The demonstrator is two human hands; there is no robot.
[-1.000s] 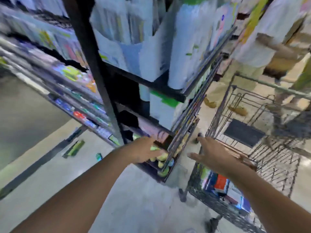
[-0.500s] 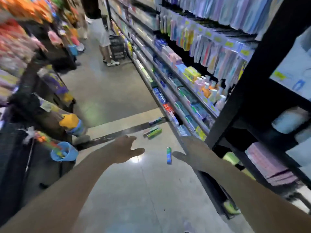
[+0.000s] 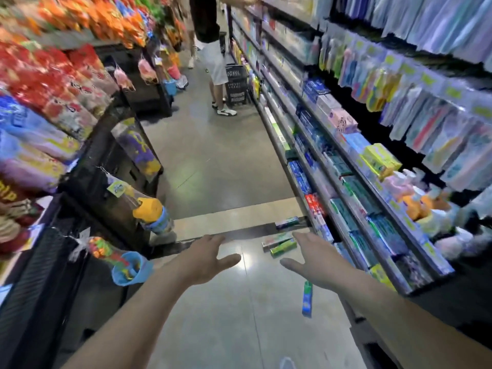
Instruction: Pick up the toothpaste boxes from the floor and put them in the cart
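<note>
Both hands are out in front of the person with nothing in them. The left hand (image 3: 206,258) has its grip released, fingers spread and palm down above the floor (image 3: 213,166). The right hand (image 3: 310,259) is likewise released and spread, nearer the toothpaste shelves (image 3: 346,182) on the right. Held apart and low like this, they look readied for a reach rather than for carrying.

The closest of the toothpaste boxes is a blue and green box (image 3: 307,299), lying flat on the floor just under the right wrist. Its long axis runs nearly along the aisle, one end toward the person and the other away.

Farther out, beyond the right fingertips, a green box (image 3: 283,247) lies touching a paler box (image 3: 277,239). Both lie crosswise to the aisle, slanted, their right ends nearer the shelf foot. A third box (image 3: 287,222) lies beyond them on the dark strip across the floor, also crosswise, close to the shelf base.

All four sit along the right edge of the aisle, probably where they dropped from the shelves. The cart is not in view. Another shopper with a basket (image 3: 237,86) stands well down the aisle.
</note>
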